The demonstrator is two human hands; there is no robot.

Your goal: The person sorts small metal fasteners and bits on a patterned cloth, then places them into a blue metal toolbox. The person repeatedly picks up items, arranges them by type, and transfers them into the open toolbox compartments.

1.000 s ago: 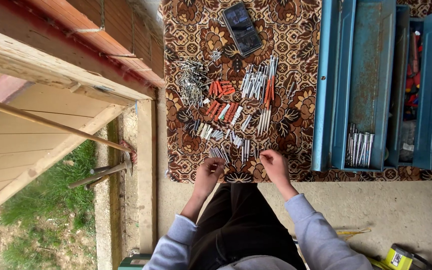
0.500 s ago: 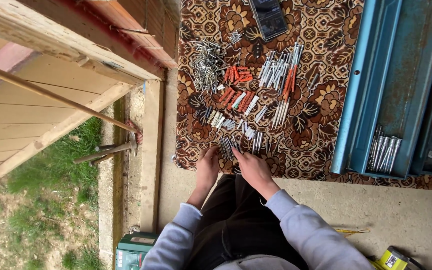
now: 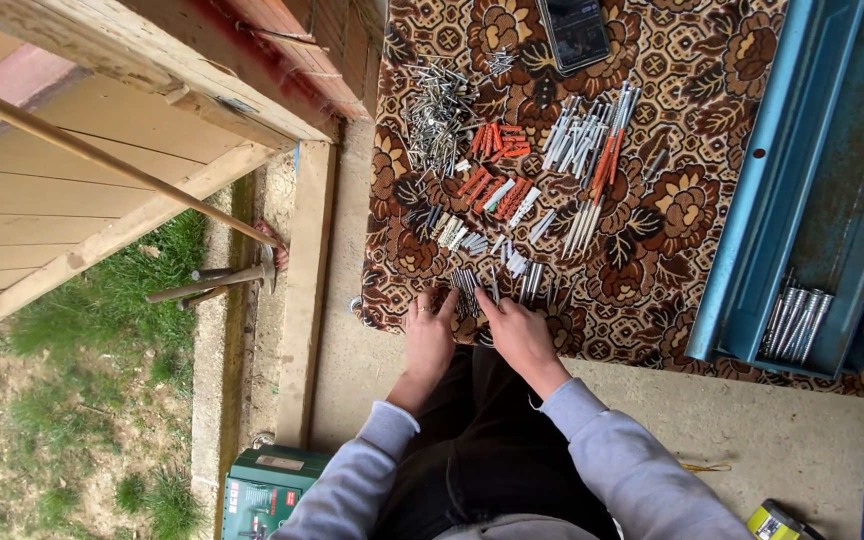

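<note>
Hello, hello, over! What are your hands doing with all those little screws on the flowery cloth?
Left hand and right hand open, fingertips at the small screws on cloth edge. Orange plugs and blue toolbox lie apart. Nothing blocking.

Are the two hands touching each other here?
Apart. The head view shows patterned brown cloth and small grey screws between the left hand and right hand.

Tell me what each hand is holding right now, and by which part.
Neither clearly holds anything. Left hand and right hand rest fingers-down on the row of small grey metal screws at the brown floral cloth's near edge; any grip is hidden.
</note>
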